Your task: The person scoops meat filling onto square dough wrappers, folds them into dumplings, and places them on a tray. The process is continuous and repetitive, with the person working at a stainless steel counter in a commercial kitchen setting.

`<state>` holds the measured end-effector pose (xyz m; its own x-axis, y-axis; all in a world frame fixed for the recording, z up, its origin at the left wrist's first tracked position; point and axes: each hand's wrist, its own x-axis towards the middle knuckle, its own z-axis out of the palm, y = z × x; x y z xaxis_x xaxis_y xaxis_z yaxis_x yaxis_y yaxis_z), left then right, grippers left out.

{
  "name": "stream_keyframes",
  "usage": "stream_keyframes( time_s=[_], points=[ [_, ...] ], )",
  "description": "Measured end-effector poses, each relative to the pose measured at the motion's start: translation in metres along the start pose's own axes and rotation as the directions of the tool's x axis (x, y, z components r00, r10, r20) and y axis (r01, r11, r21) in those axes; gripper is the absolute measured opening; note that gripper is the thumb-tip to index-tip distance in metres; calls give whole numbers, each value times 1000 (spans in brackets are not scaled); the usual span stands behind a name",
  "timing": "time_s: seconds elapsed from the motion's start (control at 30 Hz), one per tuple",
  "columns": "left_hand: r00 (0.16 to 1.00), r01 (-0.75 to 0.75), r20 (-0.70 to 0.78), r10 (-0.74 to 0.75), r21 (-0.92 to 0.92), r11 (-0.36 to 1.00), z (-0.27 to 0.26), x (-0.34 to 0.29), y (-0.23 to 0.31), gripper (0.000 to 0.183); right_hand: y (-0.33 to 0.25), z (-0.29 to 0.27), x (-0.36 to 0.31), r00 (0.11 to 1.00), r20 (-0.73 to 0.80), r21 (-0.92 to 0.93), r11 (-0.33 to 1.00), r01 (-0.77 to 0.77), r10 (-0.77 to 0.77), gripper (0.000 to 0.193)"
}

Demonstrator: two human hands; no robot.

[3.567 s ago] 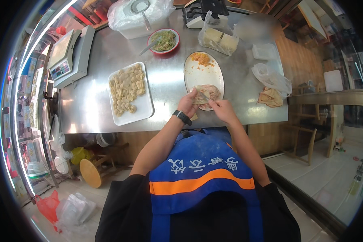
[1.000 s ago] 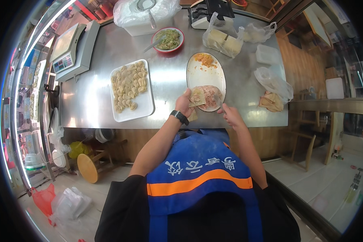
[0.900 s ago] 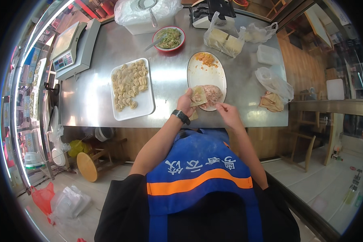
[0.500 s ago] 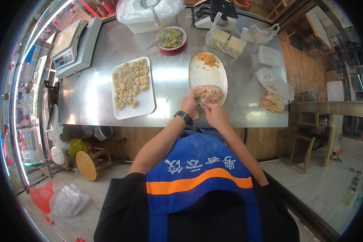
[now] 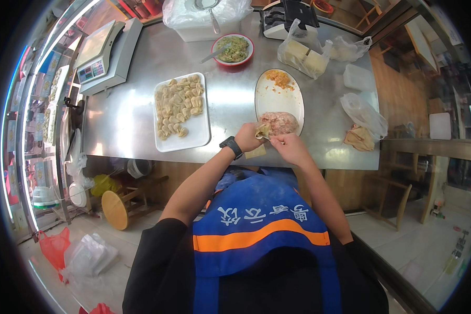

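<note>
My left hand (image 5: 247, 138), with a dark watch at the wrist, is closed around a pale yellow wonton wrapper (image 5: 263, 131), folded and crumpled in the fingers. At its right edge, the fingers of my right hand (image 5: 291, 149) are pinched together; what they grip is too small to make out. Just beyond both hands lies a mound of pink minced meat (image 5: 281, 123) on the near end of a white oval plate (image 5: 278, 99). Orange chopped filling (image 5: 279, 79) sits at the plate's far end. Below my left hand, flat square wrappers (image 5: 256, 152) lie at the table's front edge.
To the left, a white tray (image 5: 196, 137) bears many folded wontons. Behind stands a red-rimmed bowl (image 5: 234, 49) of green filling with a spoon. Bagged wrapper blocks (image 5: 305, 56), a plastic tub (image 5: 357, 77) and a tan cloth (image 5: 359, 137) lie right; a scale (image 5: 97, 63) stands far left.
The wrapper has come up into view between my hands, folded in the left fingers. Both hands have shifted slightly off the meat, and the whole view has swung a little.
</note>
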<state>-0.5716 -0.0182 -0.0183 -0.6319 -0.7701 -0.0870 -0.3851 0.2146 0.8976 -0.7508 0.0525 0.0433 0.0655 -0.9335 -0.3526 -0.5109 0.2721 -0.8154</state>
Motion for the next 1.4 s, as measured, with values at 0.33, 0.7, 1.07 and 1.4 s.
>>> stream_keyframes(
  time_s=[0.33,0.7,1.07,1.4],
  points=[
    [1000,16,-9,-15,144,989,1,-18,-6,19,-14,3,3,998,68,-145,989,10,0,26],
    [911,352,-140,-388,-226,909,-60,-69,-51,29,30,-9,-12,982,171,-87,994,-65,79,28],
    [665,256,-312,-678,-758,599,-81,-68,-84,59,61,7,-22,987,144,91,992,-86,73,32],
    [912,405,-326,-248,627,665,-143,-79,-83,47,42,4,-29,962,212,74,979,-190,171,32]
  ],
)
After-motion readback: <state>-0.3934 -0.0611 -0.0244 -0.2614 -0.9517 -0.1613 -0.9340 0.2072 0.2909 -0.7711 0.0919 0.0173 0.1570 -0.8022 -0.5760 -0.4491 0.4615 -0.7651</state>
